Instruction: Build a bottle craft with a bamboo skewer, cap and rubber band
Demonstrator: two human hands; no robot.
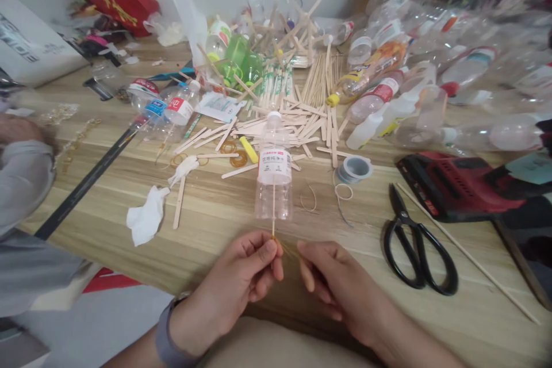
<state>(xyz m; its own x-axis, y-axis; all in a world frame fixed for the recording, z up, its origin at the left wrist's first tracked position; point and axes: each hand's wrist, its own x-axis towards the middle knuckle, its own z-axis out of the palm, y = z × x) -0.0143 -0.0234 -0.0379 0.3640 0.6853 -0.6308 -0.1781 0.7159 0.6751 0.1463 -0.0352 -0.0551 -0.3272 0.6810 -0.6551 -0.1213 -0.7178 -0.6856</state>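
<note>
My left hand (254,267) pinches the lower end of a thin wooden stick (273,207). The stick runs up to a clear plastic bottle (275,190) with a white label and white cap; whether it passes inside or in front cannot be told. A yellowish rubber band (275,239) is wound round the stick at my left fingertips. Blurred strands of it stretch across to my right hand (330,276), whose thumb and forefinger are closed on them. To the right lie black-handled scissors (405,241) and a grey spool of cord (354,169).
Flat wooden sticks (297,126) and several plastic bottles (379,80) crowd the back of the table. A red and black power tool (457,187) lies right, near a long thin stick (474,259). Crumpled tissue (148,215) lies left. Another person's sleeve (21,181) shows at the left edge.
</note>
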